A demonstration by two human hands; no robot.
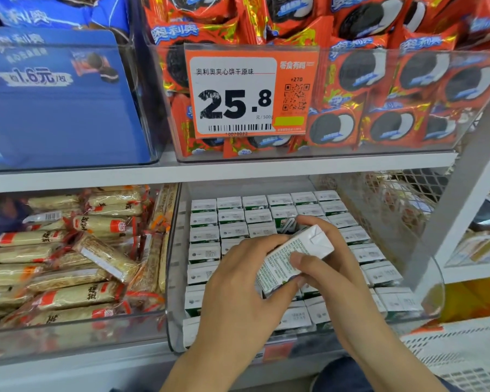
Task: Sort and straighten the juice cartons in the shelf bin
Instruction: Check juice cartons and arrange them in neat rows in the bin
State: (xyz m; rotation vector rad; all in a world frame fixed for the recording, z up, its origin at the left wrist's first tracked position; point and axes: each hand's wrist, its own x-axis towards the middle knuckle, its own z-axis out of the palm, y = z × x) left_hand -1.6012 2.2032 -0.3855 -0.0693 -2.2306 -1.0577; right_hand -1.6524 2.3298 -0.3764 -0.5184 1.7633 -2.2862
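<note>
While the loose juice carton (294, 257) lies tilted above the shelf bin (433, 281), both the left hand (238, 284) and right hand (331, 258) pinch it. Recommended: turn it upright, then lower squarely into the gap behind it, flush with neighbouring rows.

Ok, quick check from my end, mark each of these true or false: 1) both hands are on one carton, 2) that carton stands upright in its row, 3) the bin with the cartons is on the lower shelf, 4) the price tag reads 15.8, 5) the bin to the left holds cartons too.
1) True: the left hand and the right hand both grip the lifted carton.
2) False: it is held tilted above the rows of cartons.
3) True: the clear bin sits on the lower shelf.
4) False: the price tag reads 25.8.
5) False: the left bin holds wrapped snack bars.
</note>
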